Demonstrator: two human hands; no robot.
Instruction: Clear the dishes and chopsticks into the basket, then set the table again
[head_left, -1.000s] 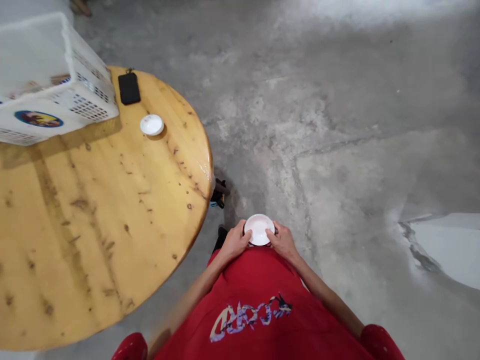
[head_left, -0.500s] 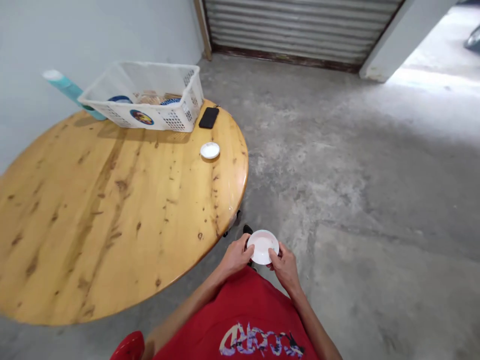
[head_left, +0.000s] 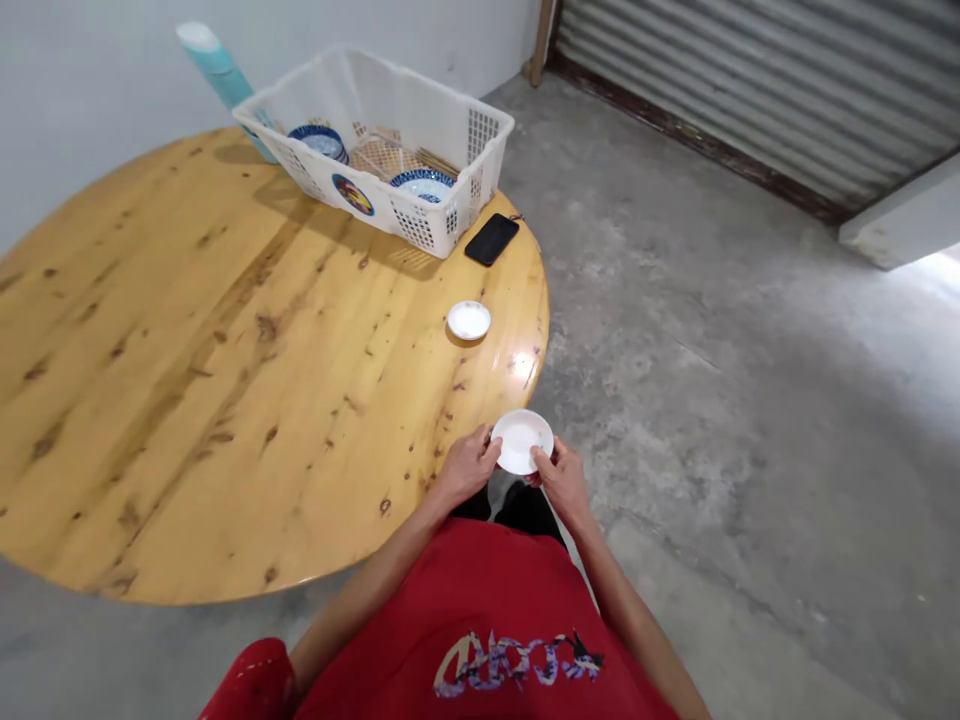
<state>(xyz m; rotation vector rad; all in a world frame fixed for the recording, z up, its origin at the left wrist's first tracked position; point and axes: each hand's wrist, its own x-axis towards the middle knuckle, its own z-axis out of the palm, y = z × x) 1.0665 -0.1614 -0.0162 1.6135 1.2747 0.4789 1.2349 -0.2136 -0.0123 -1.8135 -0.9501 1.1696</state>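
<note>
A small white saucer is held level in front of my body, just off the table's right edge. My left hand grips its left rim, with the thumb on top. On the opposite rim my right hand is closed too, its thumb resting over the inside and the fingers beneath. Most of the fingers are hidden under the saucer. Another small white saucer lies on the wooden table, beyond my hands and slightly to the left.
At the table's back stands a white plastic basket with blue-patterned bowls, a blue-rimmed plate and thin sticks. A black phone lies beside it. A turquoise cylinder leans near the wall. Concrete floor extends rightward.
My view has turned left, so the table and basket appear further right and fuller. My hands, still on the saucer, have come closer to the table edge.
</note>
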